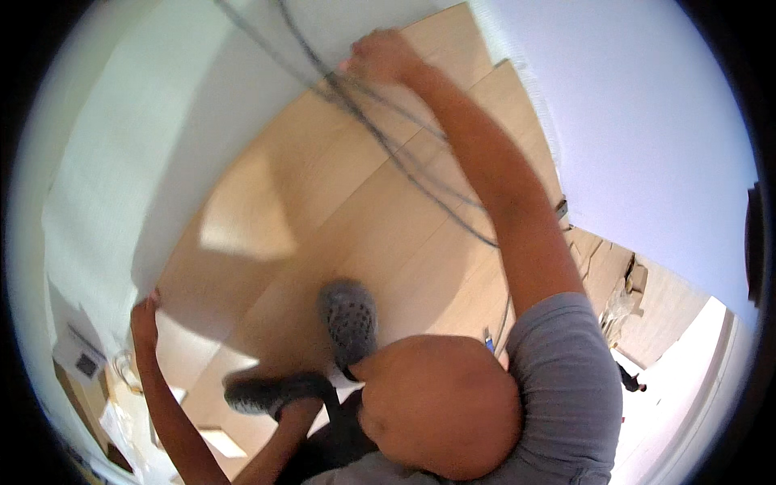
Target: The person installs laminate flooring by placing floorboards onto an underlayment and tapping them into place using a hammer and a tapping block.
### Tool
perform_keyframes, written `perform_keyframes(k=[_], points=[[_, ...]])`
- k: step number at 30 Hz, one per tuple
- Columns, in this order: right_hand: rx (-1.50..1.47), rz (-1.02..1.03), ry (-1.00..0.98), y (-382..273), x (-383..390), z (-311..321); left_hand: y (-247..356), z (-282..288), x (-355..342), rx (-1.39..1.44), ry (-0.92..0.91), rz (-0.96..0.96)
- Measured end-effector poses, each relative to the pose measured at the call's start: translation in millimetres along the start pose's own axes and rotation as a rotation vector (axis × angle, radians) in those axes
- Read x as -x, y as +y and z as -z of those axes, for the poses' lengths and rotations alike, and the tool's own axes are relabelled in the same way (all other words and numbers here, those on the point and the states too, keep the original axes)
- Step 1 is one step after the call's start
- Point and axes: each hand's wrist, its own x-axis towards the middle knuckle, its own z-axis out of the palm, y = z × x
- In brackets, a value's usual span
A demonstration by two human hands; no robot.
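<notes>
My left hand (pixel 145 325) is at the left end of the outermost light wood floor plank (pixel 267 174), its fingertips closed at the plank's edge. Far ahead, my right hand (pixel 381 58) is curled over the same long edge, with its arm stretched out. Its fingertips are partly hidden and slightly blurred. Two dark cables (pixel 380 137) run past the right hand and under the right forearm. Below, my feet in grey clogs (pixel 347 319) stand on the boards, with a bare bent knee (pixel 440 404) between my arms.
White sheeting (pixel 89 210) spreads beyond the planks at the left, and a pale surface (pixel 622 121) lies to the right. A small blue-handled tool (pixel 489 341) is beside my knee. Torn cardboard and plastic wrap (pixel 618 307) lie at the right; scraps and a printed label (pixel 79 356) lie at lower left.
</notes>
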Motion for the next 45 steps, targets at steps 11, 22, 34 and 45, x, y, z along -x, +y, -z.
perform_keyframes(k=[11, 22, 34, 45], points=[[-0.249, 0.027, 0.255, 24.9, -7.6, -25.2, 49.1, -13.6, -12.3, 0.071, 0.142, -0.086], [-0.247, 0.041, 0.32, 36.3, -15.9, -24.4, 53.1, -7.5, -0.5, 0.037, 0.174, 0.025], [0.13, -0.088, 0.282, 61.7, -18.4, -30.7, 90.5, -19.9, 11.5, -0.01, 0.422, -0.145], [0.052, -0.141, 0.316, 96.3, -38.3, -51.1, 149.0, -30.2, -15.4, -0.003, 0.442, -0.094]])
